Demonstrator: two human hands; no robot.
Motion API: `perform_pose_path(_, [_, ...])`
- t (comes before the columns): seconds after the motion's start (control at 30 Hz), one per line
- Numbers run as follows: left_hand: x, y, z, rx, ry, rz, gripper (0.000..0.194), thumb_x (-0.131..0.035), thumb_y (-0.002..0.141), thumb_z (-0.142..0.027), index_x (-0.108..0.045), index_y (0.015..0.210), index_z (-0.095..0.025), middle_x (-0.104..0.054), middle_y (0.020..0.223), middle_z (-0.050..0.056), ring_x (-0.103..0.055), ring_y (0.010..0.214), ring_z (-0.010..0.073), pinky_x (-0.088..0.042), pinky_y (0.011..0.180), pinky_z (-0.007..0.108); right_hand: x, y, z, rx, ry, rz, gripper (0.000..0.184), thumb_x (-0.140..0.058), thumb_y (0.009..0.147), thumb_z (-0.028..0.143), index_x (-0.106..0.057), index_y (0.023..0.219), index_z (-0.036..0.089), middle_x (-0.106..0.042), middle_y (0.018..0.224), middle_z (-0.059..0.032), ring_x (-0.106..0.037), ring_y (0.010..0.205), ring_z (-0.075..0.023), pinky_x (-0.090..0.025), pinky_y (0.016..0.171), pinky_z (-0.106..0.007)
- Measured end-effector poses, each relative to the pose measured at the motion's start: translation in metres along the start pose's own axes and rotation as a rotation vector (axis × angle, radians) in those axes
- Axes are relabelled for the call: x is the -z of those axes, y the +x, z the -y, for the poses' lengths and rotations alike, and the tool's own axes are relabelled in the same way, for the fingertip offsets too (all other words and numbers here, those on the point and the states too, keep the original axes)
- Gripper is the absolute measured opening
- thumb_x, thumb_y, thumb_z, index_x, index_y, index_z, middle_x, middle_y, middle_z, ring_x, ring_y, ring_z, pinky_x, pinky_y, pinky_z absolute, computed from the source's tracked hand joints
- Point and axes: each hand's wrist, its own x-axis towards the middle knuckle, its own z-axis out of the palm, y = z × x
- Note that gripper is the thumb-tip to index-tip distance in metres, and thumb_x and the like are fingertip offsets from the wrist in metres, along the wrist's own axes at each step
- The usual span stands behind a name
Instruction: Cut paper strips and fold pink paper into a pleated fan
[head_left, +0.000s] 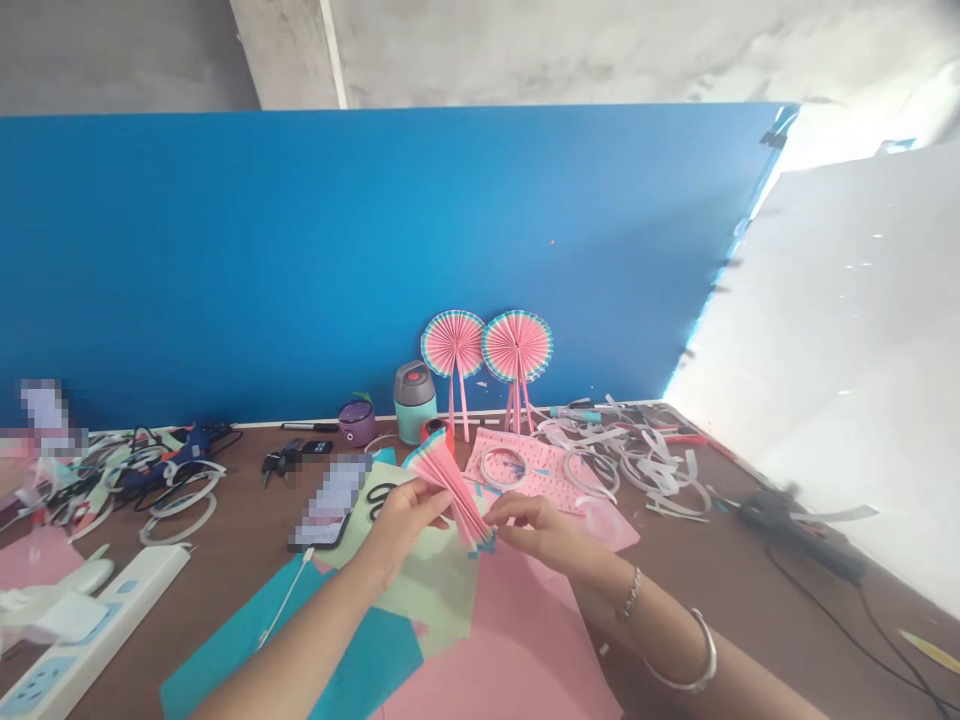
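A strip of pink paper with blue-green edges, pleated like a fan (452, 485), is held up at a slant over the table. My left hand (405, 525) pinches it along its left side, thumb on top. At its lower right end, the fingers of my right hand (546, 535) close on the folds. Beneath both hands lie sheets of light green paper (439, 580), pink paper (517, 640) and teal paper (367, 655). Black scissor handles (381, 497) show just beyond my left hand, their blades hidden.
Two round pink paper fans (454, 345) lean against the blue partition (337, 250). A teal flask (416, 408), a purple pot (357, 424) and a phone (330, 505) stand or lie nearby. White strips (660, 465) tangle at right; a power strip (97, 630) sits left.
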Motion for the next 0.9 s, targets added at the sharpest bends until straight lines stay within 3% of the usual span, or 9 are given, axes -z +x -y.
perform_pose_path(0.17, [-0.015,0.016,0.012,-0.012,-0.108,0.05,0.036,-0.071,0.069,-0.044,-0.068,0.088,-0.013,-0.071,0.086,0.008,-0.065,0.075,0.0184,-0.05,0.07,0.029,-0.017,0.009,0.02,0.071,-0.26,-0.115,0.017,-0.056,0.081,0.028,-0.066,0.09,0.018,-0.067,0.085,-0.0033,-0.057,0.078,-0.0174,-0.038,0.069,-0.027])
perform_pose_path(0.27, [-0.024,0.02,0.024,-0.03,-0.121,0.009,0.037,-0.072,0.068,-0.045,-0.068,0.085,-0.013,-0.071,0.083,0.007,-0.065,0.076,0.0186,-0.051,0.076,0.031,-0.035,0.017,0.015,0.041,-0.588,-0.242,0.012,-0.052,0.081,0.021,-0.061,0.085,0.015,-0.066,0.078,-0.0056,-0.056,0.069,-0.0171,-0.031,0.062,-0.027])
perform_pose_path(0.43, [-0.029,0.018,0.044,-0.033,-0.132,-0.07,0.042,-0.07,0.066,-0.052,-0.068,0.084,-0.014,-0.071,0.083,0.006,-0.063,0.084,0.0201,-0.048,0.083,0.032,-0.053,0.022,-0.006,0.004,-0.924,-0.199,0.018,-0.043,0.084,0.011,-0.061,0.086,0.015,-0.069,0.078,-0.0086,-0.06,0.07,-0.0193,-0.028,0.063,-0.03])
perform_pose_path(0.67, [-0.024,0.013,0.056,0.056,-0.034,-0.134,0.045,-0.067,0.069,-0.059,-0.063,0.062,-0.015,-0.059,0.058,0.001,-0.057,0.068,0.0176,-0.043,0.069,0.028,-0.055,0.015,-0.018,0.13,-1.039,-0.216,0.027,-0.043,0.086,0.009,-0.058,0.108,0.014,-0.069,0.081,-0.0079,-0.06,0.075,-0.0207,-0.03,0.064,-0.031])
perform_pose_path(0.9, [-0.026,0.011,0.051,0.024,-0.093,-0.073,0.046,-0.071,0.066,-0.056,-0.067,0.083,-0.014,-0.067,0.076,0.004,-0.06,0.083,0.0212,-0.044,0.079,0.03,-0.062,0.013,-0.021,0.197,-0.992,-0.229,0.016,-0.048,0.082,0.009,-0.062,0.084,0.015,-0.065,0.072,-0.0069,-0.057,0.07,-0.0197,-0.029,0.064,-0.032])
